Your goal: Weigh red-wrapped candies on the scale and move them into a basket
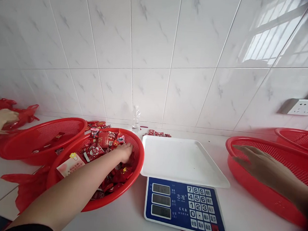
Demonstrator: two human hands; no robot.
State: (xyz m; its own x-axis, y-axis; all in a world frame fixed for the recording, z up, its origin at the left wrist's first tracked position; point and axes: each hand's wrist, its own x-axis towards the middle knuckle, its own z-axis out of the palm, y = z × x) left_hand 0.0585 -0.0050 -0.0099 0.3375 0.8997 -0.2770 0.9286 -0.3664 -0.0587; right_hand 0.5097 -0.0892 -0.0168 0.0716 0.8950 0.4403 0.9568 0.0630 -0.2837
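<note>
My left hand (124,153) reaches into a red plastic basket (139,148) of red-wrapped snack packets (107,139). Its fingers curl down among the packets by the basket's right side, so their tips and anything in them are hidden. A pale card with a yellow flower (71,164) leans at the left of that basket. My right hand (258,163), slightly blurred, is stretched over the left rim of another red basket (259,193), fingers extended and no item visible in it. Between the hands stands a digital scale with a blue keypad (186,209) and a bare white tray (182,159).
Another person's hand (5,116) is among red plastic bags (24,115) at far left. Nearby is a red basket (74,125) with a few packets. A clear bottle (136,118) and loose packets (156,133) stand by the tiled wall. Right, a power strip (306,107).
</note>
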